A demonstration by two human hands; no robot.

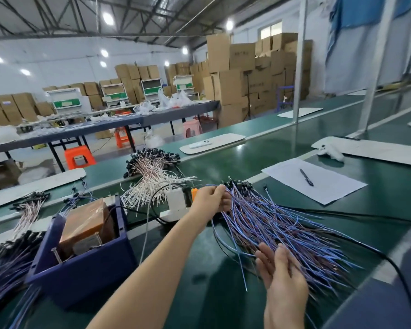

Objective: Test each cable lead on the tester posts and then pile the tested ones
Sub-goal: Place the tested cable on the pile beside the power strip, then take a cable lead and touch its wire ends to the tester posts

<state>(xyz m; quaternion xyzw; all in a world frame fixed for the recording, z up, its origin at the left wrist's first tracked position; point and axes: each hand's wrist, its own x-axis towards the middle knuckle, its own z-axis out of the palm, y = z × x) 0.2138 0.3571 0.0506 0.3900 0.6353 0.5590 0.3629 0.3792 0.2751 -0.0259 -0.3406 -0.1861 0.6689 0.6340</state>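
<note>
Cardboard boxes (247, 74) stack high at 12 o'clock in a steel-roofed hall, behind a long grey bench (105, 124) littered with plastic bags, with orange stools (80, 157) beneath it at 10 o'clock. Nearer, the green bench (211, 293) runs from 7 o'clock out to 2 o'clock, its far edge open to the aisle. Two metal uprights (299, 60) rise from it at 1 o'clock. At 3 o'clock the blue leads (282, 229) lie fanned out, black heads away from the person and bare tails toward 5 o'clock. The left hand (209, 200) has its fingers curled round their head ends. The right hand (280, 279) lies against the tails, fingers nearly straight and spread, gripping nothing. A black cable (342, 219) crosses the bench beyond the fan and curves down at 4 o'clock. Just left of the left hand sits a white power strip (176, 205) with an orange part (194, 193) beside it, and behind that a bundle of pale leads (152, 172) at 11 o'clock. A dark blue bin (81, 269) at 8 o'clock holds a brown tape-wrapped block (86, 224). More blue leads, blurred, are piled at 9 o'clock (5, 269) by the bench's left end. A paper sheet (318, 184) with a pen (306, 177) on it lies at 2 o'clock, well apart from the hands. Bare green surface lies between the arms.
</note>
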